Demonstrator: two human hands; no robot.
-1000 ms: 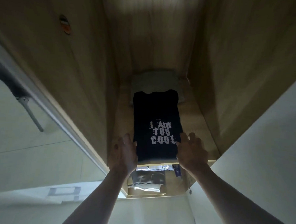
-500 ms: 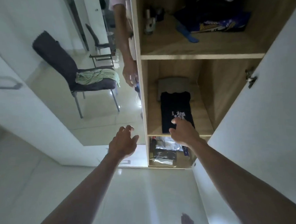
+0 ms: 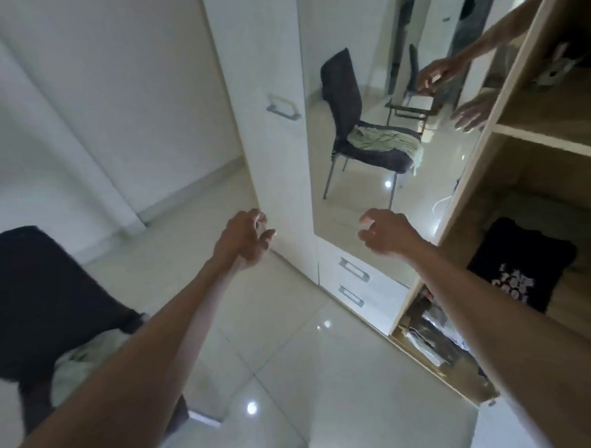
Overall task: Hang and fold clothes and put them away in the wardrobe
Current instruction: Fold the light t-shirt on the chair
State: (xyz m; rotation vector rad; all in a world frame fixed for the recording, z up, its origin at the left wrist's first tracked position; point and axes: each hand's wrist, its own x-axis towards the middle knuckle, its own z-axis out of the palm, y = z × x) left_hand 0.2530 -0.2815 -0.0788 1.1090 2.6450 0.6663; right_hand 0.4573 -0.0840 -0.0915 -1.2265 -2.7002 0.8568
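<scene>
Both hands have come away from the wardrobe shelf: the left hand (image 3: 245, 238) and right hand (image 3: 387, 232) hang in the air before the mirrored door (image 3: 360, 172), fingers loosely curled and holding nothing. On the wooden shelf (image 3: 572, 298) to the right lies the folded black T-shirt (image 3: 518, 263). At lower left stands a dark chair (image 3: 34, 299) bearing a pale garment (image 3: 86, 365), beside the left forearm.

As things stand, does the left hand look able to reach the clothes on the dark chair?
Probably yes: the left hand is empty, and nothing stands between it and the pale clothes on the dark chair.
</scene>
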